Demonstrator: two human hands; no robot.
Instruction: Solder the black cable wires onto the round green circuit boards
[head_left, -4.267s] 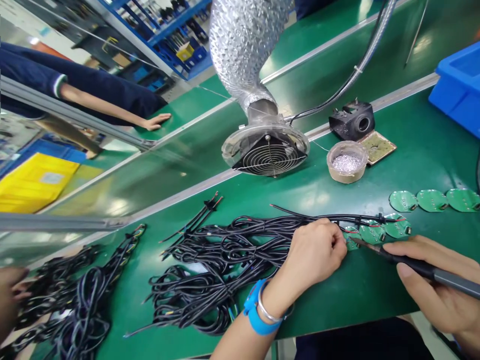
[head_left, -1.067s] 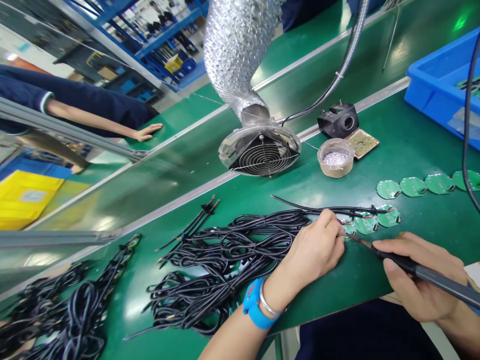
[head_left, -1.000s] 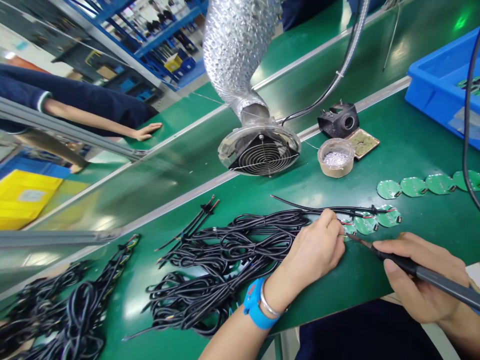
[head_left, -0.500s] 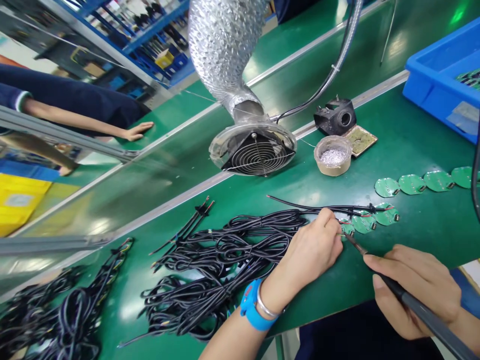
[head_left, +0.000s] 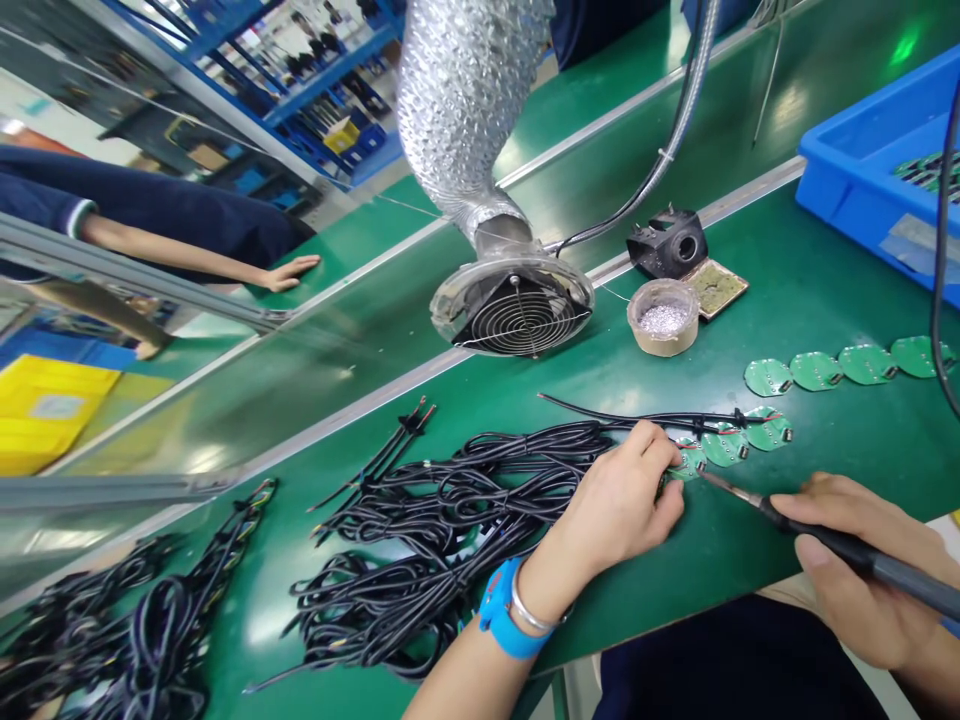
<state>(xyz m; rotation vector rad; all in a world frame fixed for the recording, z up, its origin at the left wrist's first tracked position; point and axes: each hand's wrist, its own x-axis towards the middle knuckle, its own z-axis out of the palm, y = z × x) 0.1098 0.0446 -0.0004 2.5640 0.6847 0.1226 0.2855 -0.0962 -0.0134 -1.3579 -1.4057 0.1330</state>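
My right hand [head_left: 862,560] is closed around the black handle of a soldering iron [head_left: 832,545]. The iron's metal tip points left and ends just right of the nearest round green circuit board [head_left: 688,460]. My left hand [head_left: 630,490], with a blue band and a silver bangle at the wrist, rests at that board's left edge. Its fingers are pinched together; a dark bit shows between thumb and forefinger, but what it is stays hidden. Two more boards [head_left: 769,430] continue the row to the right, with black cables [head_left: 660,418] lying across to them.
Bundled black cables [head_left: 450,500] cover the bench left of my hands. Behind stand a solder-filled round tub [head_left: 663,318], an iron holder [head_left: 667,243] and a fume extractor [head_left: 517,305]. Another row of boards [head_left: 817,370] and a blue bin [head_left: 847,170] lie right. A co-worker's hand [head_left: 292,273] rests across.
My right hand has drawn the soldering iron back to the right and its tip has come away from the board. My left thumb has shifted down slightly. The camera view has moved a little.
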